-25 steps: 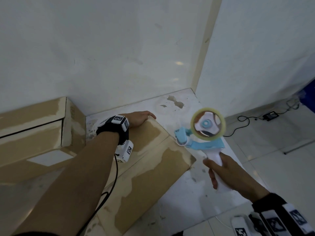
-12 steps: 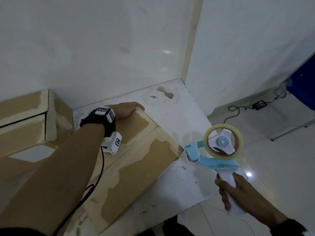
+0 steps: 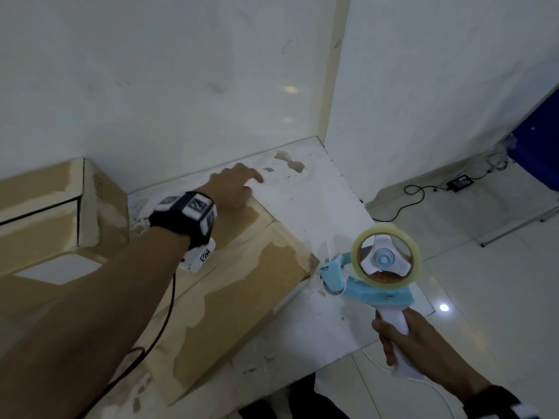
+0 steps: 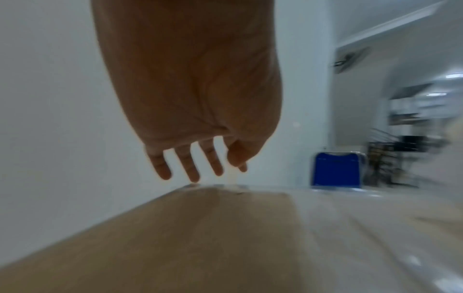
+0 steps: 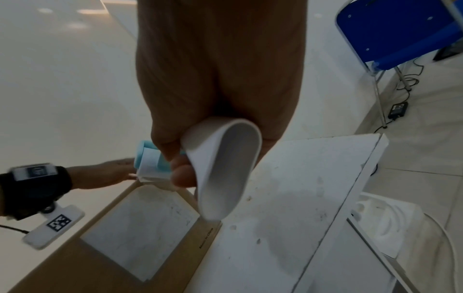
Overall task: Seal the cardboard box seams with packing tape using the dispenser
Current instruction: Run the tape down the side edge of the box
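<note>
Right hand (image 3: 414, 337) clenched round the smooth white handle of the blue plastic tape dispenser (image 3: 373, 278), off the flat cardboard box's (image 3: 242, 300) three-o'clock corner. Left hand (image 3: 233, 189) loose, fingers (image 4: 186, 165) spread, at twelve o'clock above the worn, patchy flap on the scuffed white worktop (image 3: 320, 207).

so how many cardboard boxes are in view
2: a flat box under the left hand on the table, and another box at far left. More may be out of frame.

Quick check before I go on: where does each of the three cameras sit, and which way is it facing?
Head: above, looking down at box, both forearms, left hand, right hand gripping tape dispenser.
Left wrist: along the open palm toward the wall.
Right wrist: down past the dispenser's handle at table.
Shared: box, blue chair.
</note>
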### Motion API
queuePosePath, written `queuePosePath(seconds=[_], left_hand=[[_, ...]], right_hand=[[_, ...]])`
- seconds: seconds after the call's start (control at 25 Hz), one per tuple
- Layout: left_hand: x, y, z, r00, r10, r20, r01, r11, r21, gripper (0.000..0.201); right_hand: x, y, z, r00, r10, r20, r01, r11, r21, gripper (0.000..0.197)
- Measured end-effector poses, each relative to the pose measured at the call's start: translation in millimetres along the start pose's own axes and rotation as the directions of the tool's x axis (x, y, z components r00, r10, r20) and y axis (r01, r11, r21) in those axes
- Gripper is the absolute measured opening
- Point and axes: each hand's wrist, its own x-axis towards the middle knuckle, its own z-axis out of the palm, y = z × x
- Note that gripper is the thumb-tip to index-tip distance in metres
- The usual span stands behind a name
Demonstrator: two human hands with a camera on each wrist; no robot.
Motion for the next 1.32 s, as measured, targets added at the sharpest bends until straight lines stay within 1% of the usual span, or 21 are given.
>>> queuePosePath(seconds=[0.04,0.08,0.12,0.16,0.2,0.32,0.4,0.44,0.56,0.72,0.8,0.92,1.04,1.2,1.32], left_hand=[[-9,17,6,0.993,0.12,-0.019,-0.119,0.992,0.043,0.033],[-20,36,16,0.97,0.244,0.006,-0.244,0.966,0.083,0.03],[-31,53,28,0.942,0.328,0.067,-0.334,0.934,0.127,0.027],[-40,64,39,0.92,0.372,0.124,-0.389,0.903,0.182,0.027],[-44,67,47,0.913,0.378,0.155,-0.406,0.882,0.239,0.028],[-43,68,52,0.933,0.297,0.205,-0.352,0.874,0.336,0.034],[-44,78,57,0.931,0.258,0.259,-0.341,0.866,0.365,0.039],[-46,84,61,0.924,0.268,0.272,-0.354,0.869,0.346,0.039],[-53,89,70,0.909,0.342,0.239,-0.397,0.886,0.238,0.034],[-53,83,71,0.91,0.349,0.224,-0.392,0.9,0.19,0.034],[-52,83,72,0.909,0.353,0.22,-0.393,0.902,0.179,0.034],[-50,83,72,0.907,0.36,0.219,-0.398,0.903,0.164,0.034],[-49,81,73,0.908,0.358,0.217,-0.394,0.906,0.157,0.034],[-46,73,79,0.928,0.338,0.16,-0.359,0.924,0.134,0.038],[-42,71,81,0.93,0.328,0.164,-0.349,0.929,0.124,0.037]], right_hand=[[0,-1,1,1.0,-0.017,-0.006,0.017,1.0,-0.004,0.041],[0,-2,2,1.0,-0.029,-0.013,0.029,1.0,0.002,0.039],[0,-2,3,0.999,-0.033,-0.016,0.033,0.999,0.007,0.037],[0,-2,3,0.999,-0.038,-0.02,0.038,0.999,0.006,0.037],[0,-1,3,0.999,-0.042,-0.025,0.042,0.999,0.0,0.037],[-2,1,3,0.998,-0.047,-0.038,0.047,0.999,-0.006,0.037],[-4,1,5,0.997,-0.054,-0.051,0.054,0.998,-0.011,0.037],[-6,0,6,0.997,-0.056,-0.059,0.055,0.998,-0.011,0.036],[-9,0,8,0.994,-0.075,-0.078,0.074,0.997,-0.012,0.039],[-13,3,11,0.992,-0.071,-0.101,0.066,0.996,-0.06,0.051],[-19,2,8,0.99,-0.068,-0.127,0.062,0.997,-0.049,0.054],[-26,-2,-2,0.989,-0.053,-0.14,0.052,0.999,-0.01,0.047],[-27,-7,0,0.99,-0.059,-0.129,0.051,0.997,-0.062,0.047],[-18,-15,13,0.989,-0.106,-0.1,0.097,0.991,-0.092,0.048],[-20,0,21,0.997,-0.06,-0.058,0.056,0.997,-0.059,0.041]])
